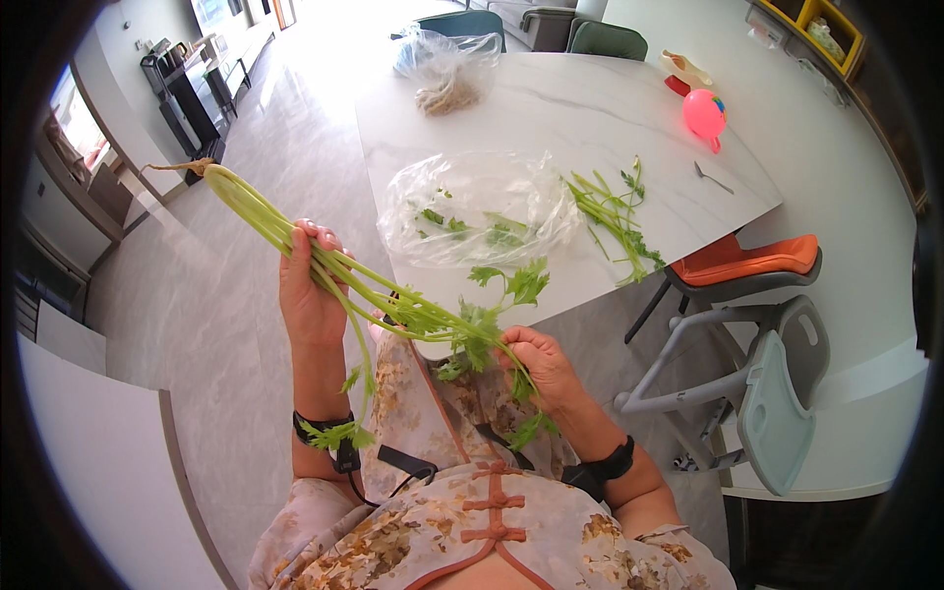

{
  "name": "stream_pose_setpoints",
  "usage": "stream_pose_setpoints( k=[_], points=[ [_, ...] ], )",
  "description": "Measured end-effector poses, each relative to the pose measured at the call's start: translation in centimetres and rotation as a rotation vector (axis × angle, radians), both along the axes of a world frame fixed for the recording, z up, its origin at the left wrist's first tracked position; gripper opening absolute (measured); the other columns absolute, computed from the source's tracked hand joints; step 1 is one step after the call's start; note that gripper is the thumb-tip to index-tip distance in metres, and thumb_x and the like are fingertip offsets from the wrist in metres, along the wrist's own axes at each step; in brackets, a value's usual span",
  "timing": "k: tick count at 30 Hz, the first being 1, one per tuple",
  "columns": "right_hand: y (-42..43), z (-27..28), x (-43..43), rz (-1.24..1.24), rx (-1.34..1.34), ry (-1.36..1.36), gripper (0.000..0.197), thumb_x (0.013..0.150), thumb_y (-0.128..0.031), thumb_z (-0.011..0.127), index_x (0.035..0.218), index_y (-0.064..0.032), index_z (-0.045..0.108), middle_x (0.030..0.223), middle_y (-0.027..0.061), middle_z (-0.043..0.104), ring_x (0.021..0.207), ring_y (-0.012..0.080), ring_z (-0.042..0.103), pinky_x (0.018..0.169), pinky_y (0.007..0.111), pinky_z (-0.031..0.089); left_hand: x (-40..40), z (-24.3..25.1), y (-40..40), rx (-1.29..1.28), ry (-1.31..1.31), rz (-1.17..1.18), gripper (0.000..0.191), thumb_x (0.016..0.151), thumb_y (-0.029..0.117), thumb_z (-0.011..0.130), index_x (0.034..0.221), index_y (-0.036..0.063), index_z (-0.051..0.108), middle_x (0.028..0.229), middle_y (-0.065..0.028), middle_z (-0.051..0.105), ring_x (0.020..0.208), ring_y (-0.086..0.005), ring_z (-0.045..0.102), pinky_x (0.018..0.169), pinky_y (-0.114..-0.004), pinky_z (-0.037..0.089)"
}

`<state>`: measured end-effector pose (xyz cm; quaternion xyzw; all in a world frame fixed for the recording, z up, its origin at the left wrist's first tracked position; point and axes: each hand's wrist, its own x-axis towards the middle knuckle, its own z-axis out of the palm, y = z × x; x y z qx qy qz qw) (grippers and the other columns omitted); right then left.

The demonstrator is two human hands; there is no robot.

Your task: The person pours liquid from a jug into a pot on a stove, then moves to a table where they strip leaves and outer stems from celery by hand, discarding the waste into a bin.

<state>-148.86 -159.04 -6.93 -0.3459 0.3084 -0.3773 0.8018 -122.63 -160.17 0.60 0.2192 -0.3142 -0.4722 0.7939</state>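
Observation:
A bunch of celery (258, 214), its brown root at the upper left, slants across in front of me. My left hand (313, 284) is closed around the pale stalks below the root. At the leafy end, my right hand (540, 366) pinches a stem between thumb and fingers. One leafy stalk hangs down past my left wrist. Just beyond, a clear plastic bag (479, 206) lies on the white marbled table (590, 110), with green leaves in or under it; I cannot tell which. Loose celery stems with leaves (608, 214) lie to the right of the bag.
Farther back on the table are another plastic bag (453, 70) with root-like scraps, a pink balloon-like object (704, 114) and a small fork or spoon (714, 178). An orange-seated chair (748, 259) and a grey high chair (782, 398) stand at the right.

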Motion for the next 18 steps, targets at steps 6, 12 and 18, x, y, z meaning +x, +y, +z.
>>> stream_pose_setpoints(
  k=[6,12,18],
  points=[
    [-0.2,-0.5,-2.3,0.047,0.166,-0.118,0.015,0.088,-0.011,0.045,0.097,-0.0042,0.055,0.060,-0.0024,0.036,0.044,0.0046,0.029,0.038,0.019,0.027,1.9,0.7,0.1,-0.093,0.062,0.037,0.016,0.092,0.025,0.045,0.089,0.0120,0.054,0.078,0.0018,0.053,0.072,-0.0070,0.050,0.065,-0.022,0.043],
    [-1.1,2.2,-2.9,0.123,0.186,-0.277,0.029,0.090,-0.017,0.043,0.115,-0.0019,0.045,0.058,-0.0043,0.030,0.043,0.0058,0.025,0.038,0.019,0.026,1.8,0.9,-0.3,-0.071,0.034,0.048,0.016,0.092,0.025,0.045,0.090,0.0111,0.053,0.079,0.0008,0.054,0.073,-0.0078,0.050,0.064,-0.023,0.044],
    [-2.4,4.3,-3.1,0.185,0.183,-0.385,0.038,0.093,-0.026,0.037,0.119,0.0011,0.043,0.057,-0.0045,0.029,0.043,0.0062,0.026,0.037,0.020,0.025,2.0,0.3,-0.5,-0.087,0.014,0.016,0.016,0.093,0.024,0.045,0.091,0.0102,0.053,0.080,-0.0005,0.054,0.073,-0.0083,0.050,0.063,-0.023,0.044]
  ],
)
